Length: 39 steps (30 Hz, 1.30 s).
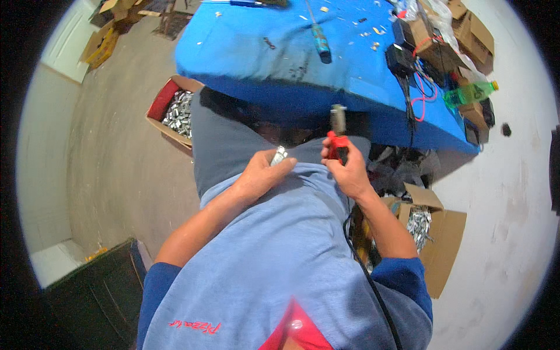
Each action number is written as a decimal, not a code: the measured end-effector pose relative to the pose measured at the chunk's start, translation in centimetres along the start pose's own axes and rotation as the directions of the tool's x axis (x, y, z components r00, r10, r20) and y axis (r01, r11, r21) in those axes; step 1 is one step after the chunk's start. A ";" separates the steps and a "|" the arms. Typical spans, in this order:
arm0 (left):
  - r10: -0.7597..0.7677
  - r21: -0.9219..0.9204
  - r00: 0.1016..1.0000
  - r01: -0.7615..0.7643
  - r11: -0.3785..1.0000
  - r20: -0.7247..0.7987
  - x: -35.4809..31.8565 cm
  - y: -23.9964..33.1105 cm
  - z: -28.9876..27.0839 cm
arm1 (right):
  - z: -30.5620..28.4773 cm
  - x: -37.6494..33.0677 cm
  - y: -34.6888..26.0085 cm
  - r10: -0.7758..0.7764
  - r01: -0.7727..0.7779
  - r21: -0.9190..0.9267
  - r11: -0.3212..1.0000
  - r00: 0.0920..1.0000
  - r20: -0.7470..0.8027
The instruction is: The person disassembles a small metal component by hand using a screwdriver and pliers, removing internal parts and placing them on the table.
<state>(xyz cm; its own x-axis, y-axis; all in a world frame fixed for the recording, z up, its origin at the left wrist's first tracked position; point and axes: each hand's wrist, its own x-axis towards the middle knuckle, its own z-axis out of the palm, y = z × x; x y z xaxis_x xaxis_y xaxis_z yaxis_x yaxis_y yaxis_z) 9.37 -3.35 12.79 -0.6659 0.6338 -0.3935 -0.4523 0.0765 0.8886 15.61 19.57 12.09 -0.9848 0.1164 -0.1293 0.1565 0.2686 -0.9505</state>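
We saw a wide table covered in bright blue cloth (pixel 262 52) filling the upper part of the view, with a blue-handled screwdriver (pixel 320 42) lying on it and a green plastic bottle (pixel 471 92) near its right edge. Below the table, on the grey floor, an open brown cardboard box of shiny metal pieces (pixel 175 111) stood to our left, and a second open cardboard box of similar silvery parts (pixel 429 230) stood to our right. Our lap, in grey trousers and a light blue shirt, lay between the boxes. Our right hand (pixel 350 172) was closed tight around a red-and-black handled tool with a grey metal head (pixel 338 137), which pointed up toward the table edge. Our left hand (pixel 259 175) pinched a small silvery metal piece (pixel 279 156) between thumb and fingers, the rest of the hand curled. The piece sat just left of the tool, near but apart from it
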 end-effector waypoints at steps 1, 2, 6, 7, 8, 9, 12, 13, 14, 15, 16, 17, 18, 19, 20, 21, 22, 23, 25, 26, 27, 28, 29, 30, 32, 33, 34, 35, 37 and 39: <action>-0.009 -0.033 1.000 0.009 0.999 -0.003 0.1 -0.5 -0.3 | 0.2 -0.4 -0.6 -0.055 0.059 0.088 0.994 0.997 -0.055; -0.017 -0.062 1.000 0.016 0.998 -0.010 0.5 -0.6 -0.4 | 0.3 -0.6 -2.1 -0.090 0.104 0.191 0.976 0.993 -0.079; -0.034 -0.125 0.999 0.036 0.992 0.018 1.8 -0.6 -0.2 | 0.1 -0.4 -5.9 -0.253 0.295 0.308 0.905 0.952 -0.169; -0.025 -0.135 0.999 0.029 0.990 0.032 1.7 -0.4 -0.3 | 0.2 -0.3 -6.6 -0.275 0.324 0.295 0.899 0.941 -0.197; -0.022 -0.123 1.000 0.025 0.992 0.021 1.8 -0.5 -0.3 | -0.1 -0.5 -7.2 -0.270 0.313 0.259 0.914 0.944 -0.190; -0.021 -0.111 1.000 0.022 0.994 0.013 1.7 -0.4 -0.3 | -0.4 -0.7 -7.6 -0.262 0.301 0.222 0.928 0.947 -0.185; 0.000 -0.098 1.000 0.001 0.995 0.014 1.6 -0.4 -0.6 | -0.6 -1.4 -7.1 -0.128 0.154 0.187 0.970 0.981 -0.146; 0.010 -0.098 1.000 -0.008 0.995 0.018 1.6 -0.4 -0.5 | -0.8 -1.7 -6.7 -0.060 0.074 0.106 0.992 0.990 -0.130; 0.011 -0.096 1.000 -0.009 0.995 0.012 1.5 -0.1 -0.4 | -1.0 -1.6 -6.4 -0.013 0.013 -0.009 1.000 0.997 -0.079; 0.007 -0.059 1.000 -0.006 0.998 0.003 1.5 0.2 -0.3 | -1.2 -1.3 -5.9 0.040 -0.044 -0.126 0.991 0.999 -0.032; 0.003 -0.023 1.000 -0.003 1.000 -0.006 1.5 0.3 -0.2 | -1.7 -0.9 -5.0 0.018 -0.018 -0.372 0.928 1.000 -0.005; -0.001 0.018 1.000 0.001 1.000 -0.019 1.4 0.2 -0.2 | -1.5 -0.6 -5.0 0.091 -0.077 -0.441 0.894 0.996 0.010; 0.004 -0.016 1.000 -0.004 1.000 -0.003 1.5 0.0 -0.3 | -1.4 -0.2 -3.9 0.156 -0.140 -0.419 0.897 0.988 0.004; 0.005 -0.011 1.000 -0.005 1.000 0.002 1.5 0.2 -0.2 | -1.3 0.1 -2.8 0.221 -0.204 -0.395 0.896 0.975 -0.001; 0.003 -0.006 1.000 -0.003 1.000 -0.001 1.3 0.4 -0.3 | -1.1 0.3 -2.8 0.235 -0.210 -0.329 0.921 0.971 0.037; 0.002 0.000 1.000 -0.002 1.000 -0.004 1.2 0.4 -0.3 | -0.9 0.4 -2.9 0.246 -0.219 -0.261 0.940 0.966 0.076; 0.007 -0.036 1.000 -0.007 0.999 0.002 1.6 -0.5 -0.4 | -0.7 0.4 -2.9 0.254 -0.229 -0.192 0.954 0.960 0.115; 0.006 -0.027 1.000 -0.006 1.000 0.015 1.6 -0.5 -0.5 | -0.5 0.4 -2.4 0.247 -0.235 -0.095 0.967 0.956 0.155; 0.004 -0.008 0.999 -0.004 1.000 0.042 1.7 -0.5 -0.5 | -0.1 0.3 -1.1 0.220 -0.248 0.101 0.963 0.948 0.231; 0.005 -0.030 0.998 -0.003 1.000 0.065 1.7 -0.4 -0.6 | 0.6 0.2 -2.3 0.219 -0.262 0.210 0.942 0.953 0.207; 0.005 -0.053 0.996 0.000 0.999 0.091 1.6 -0.2 -0.5 | 1.1 0.1 -2.9 0.203 -0.249 0.262 0.932 0.960 0.191; 0.006 -0.076 0.993 0.003 0.997 0.117 1.5 -0.1 -0.5 | 1.5 0.2 -3.4 0.188 -0.235 0.313 0.920 0.967 0.174; 0.007 -0.094 0.990 0.007 0.996 0.144 1.5 -0.1 -0.4 | 1.9 0.2 -3.5 0.174 -0.220 0.364 0.905 0.972 0.156; 0.008 -0.112 0.985 0.011 0.994 0.171 1.6 -0.2 -0.4 | 2.4 0.5 -3.2 0.133 -0.178 0.384 0.906 0.981 0.142; 0.011 -0.126 0.975 0.018 0.992 0.220 1.6 -0.2 -0.5 | 3.0 1.6 -3.3 0.060 -0.141 0.457 0.878 0.981 0.187; 0.011 -0.121 0.970 0.019 0.992 0.243 1.4 -0.2 -0.6 | 3.2 2.0 -3.3 0.023 -0.124 0.492 0.862 0.978 0.207; 0.012 -0.116 0.964 0.019 0.993 0.265 1.4 -0.1 -0.7 | 3.4 2.1 -3.6 0.030 -0.154 0.529 0.834 0.971 0.236; 0.030 -0.130 0.960 0.006 0.992 0.278 1.3 0.0 -0.7 | 3.3 2.2 -3.7 0.002 -0.142 0.512 0.847 0.965 0.264; 0.067 -0.157 0.951 -0.020 0.987 0.302 1.2 0.1 -0.8 | 3.1 2.6 -4.0 -0.053 -0.115 0.479 0.870 0.945 0.322; 0.062 -0.132 0.946 -0.020 0.991 0.318 1.2 0.2 -0.8 | 3.0 2.5 -3.8 -0.059 -0.080 0.431 0.899 0.952 0.301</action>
<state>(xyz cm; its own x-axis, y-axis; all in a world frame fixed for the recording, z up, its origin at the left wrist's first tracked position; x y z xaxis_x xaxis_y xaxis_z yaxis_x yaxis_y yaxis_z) 8.00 -3.20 12.27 -0.4696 0.8489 -0.2426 -0.5133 -0.0389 0.8574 12.36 15.94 14.53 -0.9694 -0.1928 -0.1521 0.1873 -0.1796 -0.9657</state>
